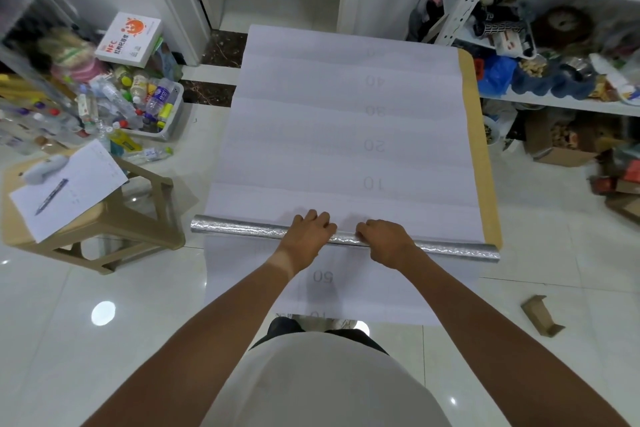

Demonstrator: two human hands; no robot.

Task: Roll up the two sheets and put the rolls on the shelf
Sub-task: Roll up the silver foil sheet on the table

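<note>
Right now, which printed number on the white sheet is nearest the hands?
The 10, just beyond the silver roll; 20, 30 and 40 lie farther up the white sheet.

A single wide-angle view, taken from the person's head, looks forward and steeply down past the chest and both forearms to the floor (pixel 69 322). The white sheet (pixel 346 132) runs away from the camera up the middle of the picture. The stool (pixel 114 229) sits at left, the shelf (pixel 554 104) at right, its contents perhaps blurred by the lens edge.
</note>
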